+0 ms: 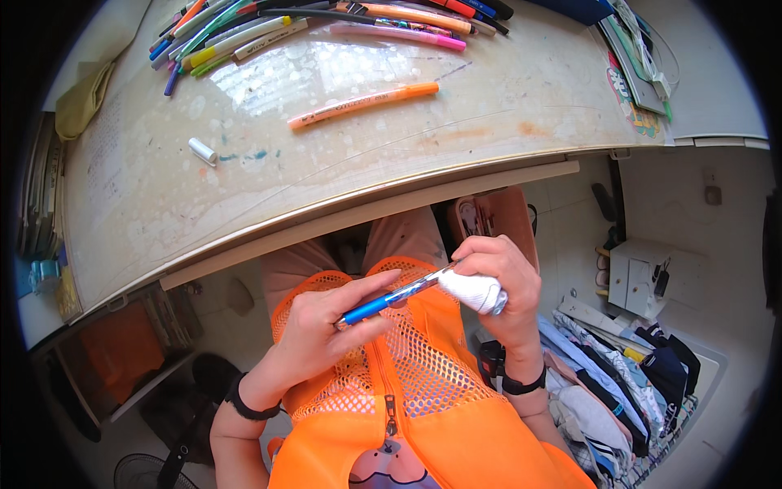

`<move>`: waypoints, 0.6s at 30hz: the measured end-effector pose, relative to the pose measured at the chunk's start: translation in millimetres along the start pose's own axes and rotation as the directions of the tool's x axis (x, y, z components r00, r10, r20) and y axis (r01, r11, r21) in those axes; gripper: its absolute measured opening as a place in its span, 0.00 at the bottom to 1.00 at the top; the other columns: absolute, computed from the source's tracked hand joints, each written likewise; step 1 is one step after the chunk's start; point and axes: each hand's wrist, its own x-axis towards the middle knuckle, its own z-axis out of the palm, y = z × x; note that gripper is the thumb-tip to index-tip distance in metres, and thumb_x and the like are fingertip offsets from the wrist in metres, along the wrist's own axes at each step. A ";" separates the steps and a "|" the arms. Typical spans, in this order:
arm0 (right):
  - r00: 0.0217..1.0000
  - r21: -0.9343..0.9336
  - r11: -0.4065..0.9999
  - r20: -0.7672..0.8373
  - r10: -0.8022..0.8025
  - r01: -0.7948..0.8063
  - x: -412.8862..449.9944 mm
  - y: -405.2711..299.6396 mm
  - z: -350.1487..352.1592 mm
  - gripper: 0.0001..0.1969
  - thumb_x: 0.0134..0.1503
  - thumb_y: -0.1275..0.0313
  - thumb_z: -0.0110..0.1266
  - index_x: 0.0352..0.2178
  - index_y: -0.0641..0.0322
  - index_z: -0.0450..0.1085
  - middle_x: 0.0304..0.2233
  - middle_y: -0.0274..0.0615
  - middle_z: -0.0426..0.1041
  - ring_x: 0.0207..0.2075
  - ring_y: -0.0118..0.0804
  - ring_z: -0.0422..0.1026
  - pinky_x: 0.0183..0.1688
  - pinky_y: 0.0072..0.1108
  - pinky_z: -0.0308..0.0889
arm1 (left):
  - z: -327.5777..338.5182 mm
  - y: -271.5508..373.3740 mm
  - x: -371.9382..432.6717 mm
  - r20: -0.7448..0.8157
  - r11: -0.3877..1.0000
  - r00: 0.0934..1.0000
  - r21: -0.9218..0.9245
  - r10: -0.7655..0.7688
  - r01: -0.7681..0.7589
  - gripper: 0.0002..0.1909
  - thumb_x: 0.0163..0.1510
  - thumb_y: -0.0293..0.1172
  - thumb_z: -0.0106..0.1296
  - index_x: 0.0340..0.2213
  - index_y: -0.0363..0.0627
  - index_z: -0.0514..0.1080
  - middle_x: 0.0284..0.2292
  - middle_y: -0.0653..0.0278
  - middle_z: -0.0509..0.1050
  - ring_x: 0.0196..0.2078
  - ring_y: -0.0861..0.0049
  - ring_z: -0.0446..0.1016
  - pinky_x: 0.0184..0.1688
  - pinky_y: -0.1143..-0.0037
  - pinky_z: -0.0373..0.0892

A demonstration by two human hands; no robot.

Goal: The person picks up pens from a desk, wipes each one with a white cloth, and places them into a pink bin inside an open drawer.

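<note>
A pen with a blue end and a clear, shiny barrel point(400, 297) slants across my lap, above the orange mesh vest. My left hand point(324, 324) holds its blue end, with the thumb and fingers along both sides. At the other end, my right hand point(507, 281) pinches the pen's tip, which the fingers partly hide. A bunched white cloth point(473, 292) is also in the right hand, against the barrel. On the desk point(379, 159) in front of me lie an orange highlighter point(363, 106) and a small white pen cap point(202, 151).
Many pens and markers point(293, 27) lie heaped at the desk's far side. A pink bin point(510, 217) with things in it stands under the desk edge. Folded clothes point(611, 391) fill a rack at the right. A fan point(149, 470) shows at lower left.
</note>
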 end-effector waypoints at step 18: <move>0.997 -0.281 0.959 -0.054 -0.058 0.040 -6.5 -8.7 11.0 0.21 0.38 0.79 0.65 0.37 0.51 0.77 0.33 0.36 0.69 0.30 0.38 0.72 0.29 0.25 0.69 | 4.5 -0.8 0.1 -0.086 0.953 0.995 -0.301 -0.057 0.029 0.15 0.62 0.22 0.50 0.49 0.32 0.71 0.40 0.57 0.81 0.41 0.72 0.82 0.40 0.79 0.79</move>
